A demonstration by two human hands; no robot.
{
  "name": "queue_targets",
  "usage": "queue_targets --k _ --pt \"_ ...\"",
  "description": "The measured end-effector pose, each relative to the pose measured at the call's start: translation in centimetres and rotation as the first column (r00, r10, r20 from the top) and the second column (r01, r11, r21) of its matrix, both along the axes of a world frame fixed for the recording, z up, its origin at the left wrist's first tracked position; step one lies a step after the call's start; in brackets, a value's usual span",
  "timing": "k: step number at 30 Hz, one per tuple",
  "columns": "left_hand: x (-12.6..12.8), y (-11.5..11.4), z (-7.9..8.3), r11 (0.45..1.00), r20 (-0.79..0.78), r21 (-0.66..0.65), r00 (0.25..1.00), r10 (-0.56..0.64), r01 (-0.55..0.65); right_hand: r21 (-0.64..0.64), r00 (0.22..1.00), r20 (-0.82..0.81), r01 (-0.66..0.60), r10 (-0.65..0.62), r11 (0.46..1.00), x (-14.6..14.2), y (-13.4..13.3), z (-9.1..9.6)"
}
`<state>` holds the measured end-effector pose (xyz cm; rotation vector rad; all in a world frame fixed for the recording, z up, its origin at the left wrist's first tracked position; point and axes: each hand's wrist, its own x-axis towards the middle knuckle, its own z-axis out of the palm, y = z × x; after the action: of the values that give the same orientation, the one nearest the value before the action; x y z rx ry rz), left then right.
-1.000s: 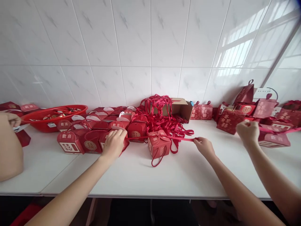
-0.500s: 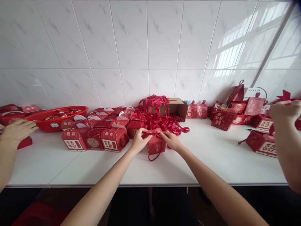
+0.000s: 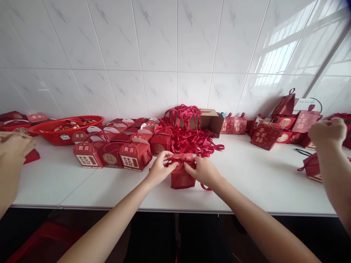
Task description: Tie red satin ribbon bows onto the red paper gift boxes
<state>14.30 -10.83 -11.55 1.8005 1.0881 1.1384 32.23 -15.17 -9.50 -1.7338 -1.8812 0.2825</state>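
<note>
A small red gift box (image 3: 183,179) stands on the white table (image 3: 241,186) in front of me. My left hand (image 3: 159,168) and my right hand (image 3: 201,170) meet at its top, fingers pinched on the red ribbon (image 3: 181,159) that runs across the lid. A ribbon loop (image 3: 205,187) hangs out below my right hand. Behind the box lies a heap of loose red ribbons (image 3: 192,137) spilling from a cardboard box (image 3: 211,120).
Rows of finished red boxes (image 3: 120,146) stand to the left, beside a red basin (image 3: 65,128). More red boxes and bags (image 3: 276,128) sit at the right. Another person's hand (image 3: 327,131) is at the right edge, a further person's hand (image 3: 13,148) at the left edge.
My hands, spread wide pulling the ribbon taut a second ago, have come together on top of the box. The box sits closer to the table's front edge. The hand at right has lifted.
</note>
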Motion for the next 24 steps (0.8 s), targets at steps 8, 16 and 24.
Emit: queue_targets --k 8,16,24 --pt "-0.3 0.6 -0.7 0.993 -0.02 -0.083 0.996 0.087 -0.088 -0.031 0.997 -0.067 0.038 -0.04 0.999 0.5 -0.1 -0.5" --pt "-1.4 1.5 0.8 0.942 -0.091 -0.311 0.983 -0.162 0.126 -0.16 0.887 -0.426 -0.268 0.178 0.95 4.0 2.6 -0.8" --pt "-1.4 2.5 1.0 0.978 -0.111 -0.189 0.988 -0.109 0.087 -0.099 0.771 -0.574 -0.4 0.276 0.911 5.8 4.4 -2.1"
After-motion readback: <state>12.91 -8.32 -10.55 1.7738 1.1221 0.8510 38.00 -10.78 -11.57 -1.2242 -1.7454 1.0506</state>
